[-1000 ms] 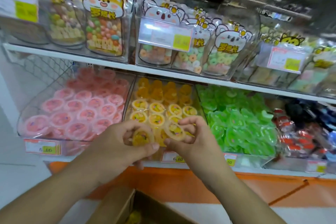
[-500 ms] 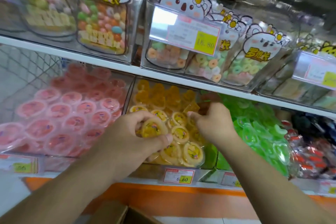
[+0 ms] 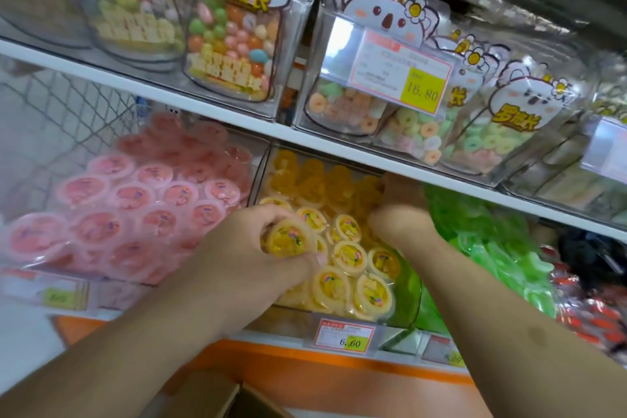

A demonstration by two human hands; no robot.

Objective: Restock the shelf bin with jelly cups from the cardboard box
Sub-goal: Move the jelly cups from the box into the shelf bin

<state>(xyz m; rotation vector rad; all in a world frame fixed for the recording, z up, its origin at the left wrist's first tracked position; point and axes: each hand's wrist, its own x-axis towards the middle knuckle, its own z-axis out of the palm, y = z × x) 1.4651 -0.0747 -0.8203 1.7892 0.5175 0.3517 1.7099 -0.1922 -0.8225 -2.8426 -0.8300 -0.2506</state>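
Both of our hands are reaching into the clear shelf bin (image 3: 409, 302) of yellow jelly cups. Our left hand (image 3: 258, 248) is curling its fingers and thumb round one yellow jelly cup (image 3: 288, 241), holding it with the printed lid facing us, just above the front rows of cups lying in the bin. Directly right of that grip, more lidded cups (image 3: 349, 253) are sitting side by side, touching one another. Our right hand (image 3: 400, 214) is reaching deeper, toward the back right of the bin beneath the white shelf edge (image 3: 339, 149); its fingers are turned away from us, so we cannot tell whether they are gripping anything. Left of the held cup, pink jelly cups (image 3: 135, 210) are filling the neighbouring bin, and beyond our right hand green ones (image 3: 492, 248) are piling up. Below our forearms, a corner of the cardboard box (image 3: 224, 397) is showing.
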